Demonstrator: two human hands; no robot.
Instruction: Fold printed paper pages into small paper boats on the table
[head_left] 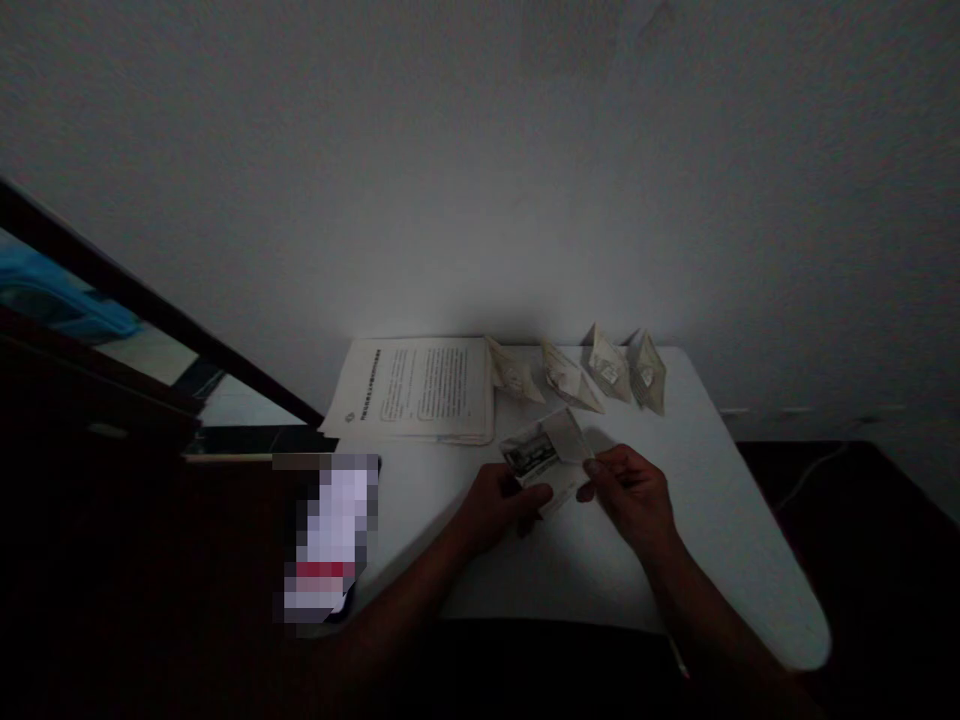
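A small printed sheet of paper (546,452), partly folded, is held just above the white table (720,520). My left hand (496,508) pinches its lower left edge. My right hand (631,496) pinches its right edge. Both hands are closed on the paper. Behind them, near the table's far edge, several folded paper boats (576,378) stand in a row.
A stack of printed pages (416,390) lies at the table's far left. A blurred, phone-like object (330,535) rests at the left edge. A dark framed pane (127,330) leans at the left. A white wall rises behind; the floor at the right is dark.
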